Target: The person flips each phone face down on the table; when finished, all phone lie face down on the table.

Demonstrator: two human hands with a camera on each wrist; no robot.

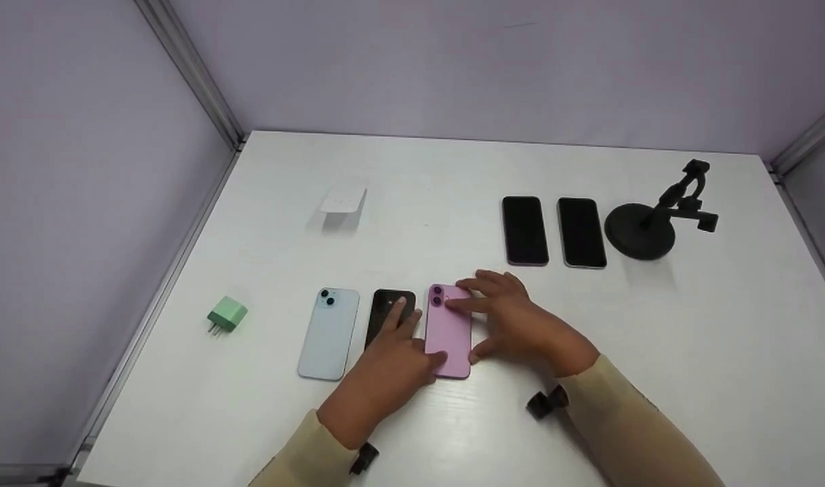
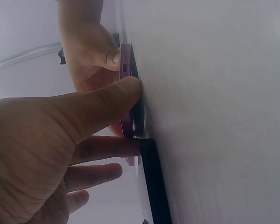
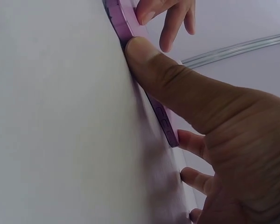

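Note:
A pink phone (image 1: pixel 449 338) lies back side up between the person's two hands. The left hand (image 1: pixel 388 368) rests its thumb at the phone's lower end, and its straight fingers reach over the black phone (image 1: pixel 378 325) alongside. With thumb on the long side and fingers by the camera end, the right hand (image 1: pixel 520 325) holds the pink phone. In the right wrist view, its thumb (image 3: pixel 144 51) presses the phone's edge. To the left lies a light blue phone (image 1: pixel 327 338), camera side up.
Two dark phones (image 1: pixel 525 230) lie farther back at right, beside a black stand (image 1: pixel 639 230) with a jointed arm. A green plug adapter (image 1: pixel 227 313) sits at left. A small white stand (image 1: pixel 342 201) is at the back left of the white table (image 1: pixel 419 439).

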